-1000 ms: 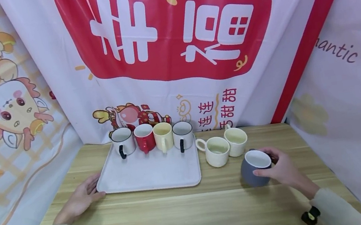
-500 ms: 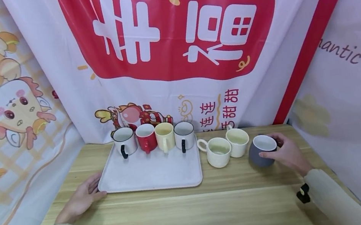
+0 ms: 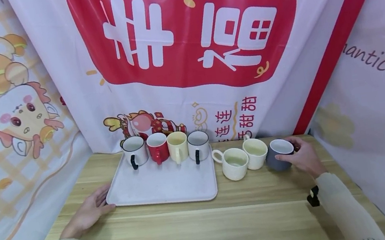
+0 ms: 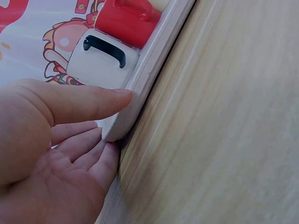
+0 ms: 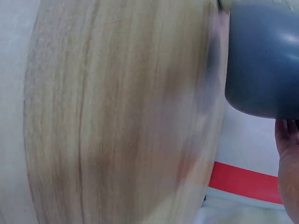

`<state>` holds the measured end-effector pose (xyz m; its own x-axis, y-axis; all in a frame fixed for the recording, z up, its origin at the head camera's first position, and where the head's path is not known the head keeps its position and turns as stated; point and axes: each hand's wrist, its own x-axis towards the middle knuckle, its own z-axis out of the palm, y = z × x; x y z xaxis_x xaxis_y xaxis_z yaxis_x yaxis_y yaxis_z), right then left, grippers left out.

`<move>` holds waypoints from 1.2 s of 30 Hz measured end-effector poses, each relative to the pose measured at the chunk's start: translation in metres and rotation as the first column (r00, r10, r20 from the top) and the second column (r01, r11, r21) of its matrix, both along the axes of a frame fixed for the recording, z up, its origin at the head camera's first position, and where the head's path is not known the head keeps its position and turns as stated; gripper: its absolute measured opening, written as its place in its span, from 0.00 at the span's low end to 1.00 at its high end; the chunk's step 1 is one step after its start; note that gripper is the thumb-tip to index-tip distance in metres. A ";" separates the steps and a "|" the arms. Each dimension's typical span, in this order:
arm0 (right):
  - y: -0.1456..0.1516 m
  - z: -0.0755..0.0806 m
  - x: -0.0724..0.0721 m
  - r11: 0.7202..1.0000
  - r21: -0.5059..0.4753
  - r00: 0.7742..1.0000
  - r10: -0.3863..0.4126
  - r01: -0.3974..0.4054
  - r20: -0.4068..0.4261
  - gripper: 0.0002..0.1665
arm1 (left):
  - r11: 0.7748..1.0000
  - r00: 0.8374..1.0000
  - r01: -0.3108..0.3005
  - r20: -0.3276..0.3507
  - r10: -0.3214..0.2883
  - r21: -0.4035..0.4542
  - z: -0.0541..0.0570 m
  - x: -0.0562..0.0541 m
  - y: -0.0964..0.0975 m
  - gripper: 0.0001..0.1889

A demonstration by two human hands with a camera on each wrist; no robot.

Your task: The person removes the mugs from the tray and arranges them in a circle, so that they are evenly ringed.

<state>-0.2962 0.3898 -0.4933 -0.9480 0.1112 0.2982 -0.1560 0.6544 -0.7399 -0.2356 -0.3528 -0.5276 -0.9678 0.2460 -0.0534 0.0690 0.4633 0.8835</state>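
Observation:
My right hand [image 3: 305, 157] grips a dark grey mug [image 3: 276, 161] with a white inside at the right of the table, thumb across its front. In the right wrist view the grey mug [image 5: 266, 65] fills the upper right corner, with fingers below it. At the left front corner of the white tray [image 3: 161, 186] lies my left hand [image 3: 88, 210]. In the left wrist view its thumb reaches over the tray's rim [image 4: 140, 84] and its straight fingers touch the corner. A white mug with a black handle [image 4: 103, 60] and a red mug [image 4: 128, 21] stand beyond.
Along the tray's back edge stand a black-rimmed white mug [image 3: 136, 152], a red mug [image 3: 157, 145], a pale yellow mug [image 3: 177, 144] and another black-rimmed mug [image 3: 198, 146]. Two cream cups [image 3: 235, 167] sit between tray and grey mug. A printed cloth [image 3: 188, 92] hangs behind.
My right hand has carried the grey mug back toward the far side of the table, close beside the cream cups. The left hand has stayed at the tray corner.

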 end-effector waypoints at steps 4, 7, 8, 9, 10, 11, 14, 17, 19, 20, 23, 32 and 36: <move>0.002 -0.005 -0.004 1.000 0.012 1.000 -0.005 0.005 -0.007 0.41 | 1.000 1.000 -0.003 0.002 0.003 -0.008 0.001 0.001 0.001 0.48; 0.004 -0.008 -0.006 1.000 0.025 1.000 -0.011 0.011 -0.003 0.42 | 1.000 1.000 -0.006 0.006 0.006 -0.020 0.001 0.001 0.001 0.48; 0.005 -0.010 -0.006 1.000 0.026 1.000 -0.012 0.012 -0.001 0.43 | 1.000 1.000 -0.010 0.010 0.010 -0.027 0.001 0.001 0.002 0.48; 0.006 -0.011 -0.006 1.000 0.023 1.000 -0.010 0.010 0.000 0.43 | 0.999 1.000 -0.014 0.016 0.014 -0.035 0.001 0.001 0.002 0.48; 0.007 -0.012 -0.006 1.000 0.021 1.000 -0.008 0.008 0.001 0.43 | 0.999 1.000 -0.017 0.021 0.018 -0.041 0.001 0.000 0.003 0.48; 0.008 -0.013 -0.007 1.000 0.020 1.000 -0.003 0.003 0.001 0.43 | 0.999 1.000 -0.018 0.023 0.019 -0.042 0.001 0.000 0.003 0.48; 0.010 -0.015 -0.008 1.000 0.014 1.000 0.026 -0.026 -0.006 0.43 | 0.998 0.999 -0.026 0.031 0.027 -0.051 0.001 -0.001 0.004 0.47; 0.012 -0.017 -0.009 0.997 0.005 0.997 0.071 -0.071 -0.030 0.43 | 0.999 0.999 -0.022 0.029 0.023 -0.038 0.000 -0.002 0.004 0.48; 0.011 -0.016 -0.010 0.995 0.000 0.994 0.098 -0.098 -0.045 0.43 | 0.999 0.999 -0.021 0.029 0.022 -0.032 0.000 -0.002 0.004 0.48; 0.011 -0.016 -0.010 0.994 0.001 0.993 0.108 -0.108 -0.049 0.42 | 0.999 0.999 -0.017 0.027 0.018 -0.028 0.001 -0.002 0.003 0.48; 0.009 -0.013 -0.010 0.993 0.012 0.991 0.122 -0.121 -0.049 0.42 | 1.000 1.000 -0.016 0.021 0.017 -0.026 0.002 -0.001 0.003 0.48; 0.007 0.016 -0.002 0.989 0.049 0.986 0.131 -0.137 0.100 0.53 | 0.998 0.999 -0.020 0.036 0.022 -0.062 0.005 -0.001 0.003 0.48; 0.008 0.037 0.000 0.989 0.048 0.983 0.132 -0.139 0.127 0.56 | 0.997 0.999 -0.018 0.044 0.021 -0.074 0.004 -0.002 0.003 0.48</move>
<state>-0.2958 0.3975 -0.4567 -0.9830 -0.0345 0.1802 -0.1560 0.6744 -0.7217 -0.2376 -0.3494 -0.5232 -0.9686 0.2211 -0.1140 0.0207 0.5283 0.8488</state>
